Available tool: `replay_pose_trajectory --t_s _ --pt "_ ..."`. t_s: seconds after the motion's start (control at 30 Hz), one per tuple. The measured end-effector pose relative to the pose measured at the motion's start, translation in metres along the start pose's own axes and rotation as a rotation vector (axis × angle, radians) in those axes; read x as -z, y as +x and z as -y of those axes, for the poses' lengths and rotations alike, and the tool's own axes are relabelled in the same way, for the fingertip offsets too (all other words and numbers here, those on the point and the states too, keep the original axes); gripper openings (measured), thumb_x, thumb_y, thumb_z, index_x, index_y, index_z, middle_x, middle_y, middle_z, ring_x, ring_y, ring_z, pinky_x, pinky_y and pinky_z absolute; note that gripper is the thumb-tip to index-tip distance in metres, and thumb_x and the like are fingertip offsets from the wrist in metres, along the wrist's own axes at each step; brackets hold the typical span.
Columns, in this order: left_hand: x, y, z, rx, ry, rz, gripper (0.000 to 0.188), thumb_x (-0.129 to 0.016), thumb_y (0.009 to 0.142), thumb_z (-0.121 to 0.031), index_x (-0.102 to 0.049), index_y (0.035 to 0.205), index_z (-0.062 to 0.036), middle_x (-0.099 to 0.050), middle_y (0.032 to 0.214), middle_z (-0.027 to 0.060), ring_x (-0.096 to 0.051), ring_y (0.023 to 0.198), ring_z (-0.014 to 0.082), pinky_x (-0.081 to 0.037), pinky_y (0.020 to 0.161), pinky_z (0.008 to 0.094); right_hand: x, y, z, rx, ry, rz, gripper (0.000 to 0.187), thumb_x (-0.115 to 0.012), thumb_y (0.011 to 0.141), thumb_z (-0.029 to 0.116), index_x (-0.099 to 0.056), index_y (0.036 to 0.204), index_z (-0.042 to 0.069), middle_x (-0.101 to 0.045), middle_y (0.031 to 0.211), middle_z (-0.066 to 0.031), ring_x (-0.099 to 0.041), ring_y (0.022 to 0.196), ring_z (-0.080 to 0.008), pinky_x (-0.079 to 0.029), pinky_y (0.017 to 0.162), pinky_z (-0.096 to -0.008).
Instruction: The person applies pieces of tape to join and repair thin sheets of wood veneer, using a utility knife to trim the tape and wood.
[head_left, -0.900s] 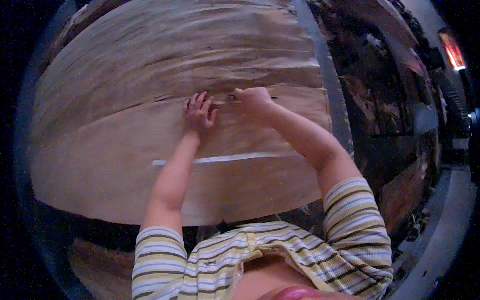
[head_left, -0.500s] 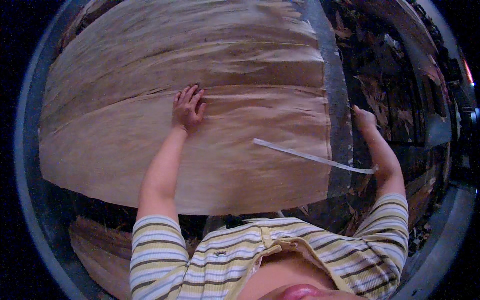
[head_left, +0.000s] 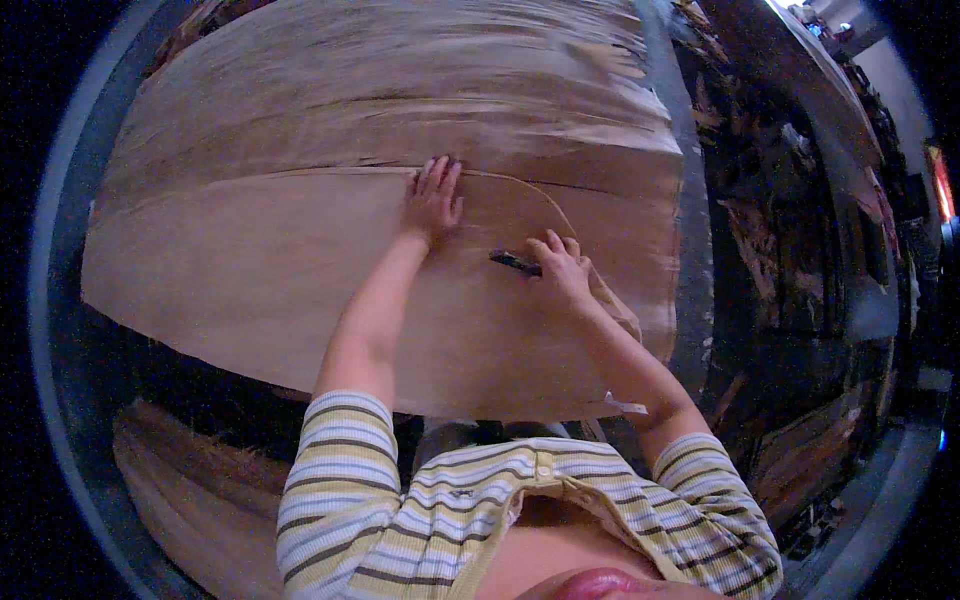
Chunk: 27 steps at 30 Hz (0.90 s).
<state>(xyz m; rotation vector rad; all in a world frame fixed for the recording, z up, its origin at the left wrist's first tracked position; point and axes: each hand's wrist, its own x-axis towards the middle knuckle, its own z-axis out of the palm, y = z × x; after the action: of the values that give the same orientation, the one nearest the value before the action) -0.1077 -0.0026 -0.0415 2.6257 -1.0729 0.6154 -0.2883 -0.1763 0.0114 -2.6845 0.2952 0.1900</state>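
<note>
A large sheet of thin tan wood veneer [head_left: 300,270] lies in front of me, on top of more veneer. My left hand [head_left: 432,207] rests flat on it, fingers spread, close to the far long edge. My right hand [head_left: 563,272] is closed around a short, dark, narrow tool [head_left: 513,263] whose exact kind I cannot make out. A thin veneer strip [head_left: 545,195] peels from that edge, bends past my right fingers and hangs beside the wrist. Whether those fingers also grip the strip is hidden.
A white tape-like band [head_left: 626,404] shows beside my right forearm. Beyond the sheet's right end runs a grey table edge [head_left: 697,250], with torn veneer scraps [head_left: 750,240] past it. More veneer [head_left: 190,500] lies low at the near left.
My right hand has come from beyond the sheet's right end to over the veneer, where the dark tool now shows. The thin strip has lifted into a curve. The white band has swung nearer my body.
</note>
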Motion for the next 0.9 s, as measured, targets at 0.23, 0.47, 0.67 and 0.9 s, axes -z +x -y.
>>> replay_pose_trajectory --t_s 0.23,0.47,0.67,0.9 --pt "0.058 0.046 -0.028 -0.186 -0.130 0.218 0.035 -0.048 0.069 -0.014 -0.051 0.104 -0.0145 -0.052 0.099 0.0060 -0.043 0.105 0.0218 -0.023 0.093 0.0475 -0.009 -0.003 0.049 -0.075 -0.136 0.041 0.039 -0.039 0.081 0.016 -0.035 0.119 0.025 -0.030 0.128 -0.0067 -0.028 0.116 -0.0361 -0.029 0.083 -0.0591" --pt "0.121 -0.062 0.142 0.292 -0.202 -0.431 0.017 -0.050 0.076 -0.013 -0.054 0.091 -0.0061 -0.054 0.088 0.0096 -0.050 0.088 0.0251 -0.036 0.079 0.0394 -0.006 0.020 0.066 -0.155 -0.020 0.097 0.056 -0.058 0.066 0.018 -0.037 0.117 0.022 -0.026 0.131 -0.0089 -0.027 0.116 -0.0346 -0.028 0.084 -0.0565" --pt "0.370 -0.322 0.251 0.991 0.393 0.305 0.031 -0.052 0.076 -0.018 -0.050 0.100 0.0003 -0.049 0.107 0.0211 -0.050 0.092 0.0332 -0.042 0.075 0.0391 0.020 0.030 0.072 -0.103 0.089 0.141 0.053 -0.061 0.069 0.023 -0.038 0.116 0.018 -0.040 0.120 -0.0108 -0.032 0.113 -0.0327 -0.031 0.085 -0.0522" --pt "0.379 -0.245 0.295 0.659 -0.071 0.372 0.028 -0.048 0.078 -0.009 -0.051 0.105 -0.0011 -0.054 0.099 0.0164 -0.052 0.092 0.0293 -0.040 0.081 0.0329 0.097 0.084 0.165 -0.051 2.055 0.242 0.018 -0.049 0.082 0.022 -0.049 0.085 0.005 -0.054 0.073 -0.0028 -0.051 0.064 -0.0151 -0.044 0.065 -0.0331"
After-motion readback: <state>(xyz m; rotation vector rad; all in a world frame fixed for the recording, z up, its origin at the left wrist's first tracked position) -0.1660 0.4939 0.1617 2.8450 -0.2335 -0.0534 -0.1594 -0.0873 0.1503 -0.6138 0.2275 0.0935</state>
